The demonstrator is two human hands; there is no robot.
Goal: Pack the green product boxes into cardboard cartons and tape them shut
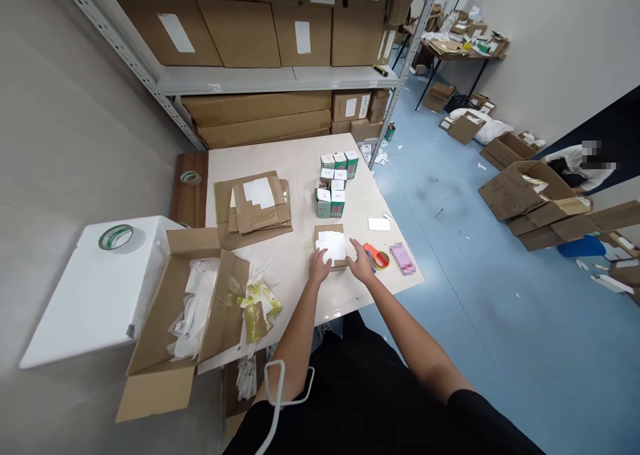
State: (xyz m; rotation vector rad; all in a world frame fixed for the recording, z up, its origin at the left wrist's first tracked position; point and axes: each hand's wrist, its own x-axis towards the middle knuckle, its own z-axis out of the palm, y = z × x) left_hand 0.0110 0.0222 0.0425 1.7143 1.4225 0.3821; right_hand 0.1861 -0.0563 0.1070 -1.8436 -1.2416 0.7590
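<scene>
A small cardboard box (pixel 330 229) with overlapping white labels (pixel 334 243) on its top lies near the front edge of the table. My left hand (pixel 320 266) rests on its lower left corner, fingers stretched out over the box and label edge. At the right edge of the box is my right hand (pixel 359 263), its thumb and fingers apart. Just right of that hand lie an orange tape dispenser (pixel 371 250) and a roll of tape (pixel 382 260). Beyond the box stand several small green-and-white cartons (pixel 331 204).
Flattened cardboard (pixel 257 205) is stacked on the table (pixel 300 155). An open carton (pixel 213 308) of white packaging stands left, beside crumpled yellow tape (pixel 260 312). A white card (pixel 379 224) lies right. Shelving (pixel 280 78) with boxes rises behind. A person (pixel 583 165) is among floor cartons.
</scene>
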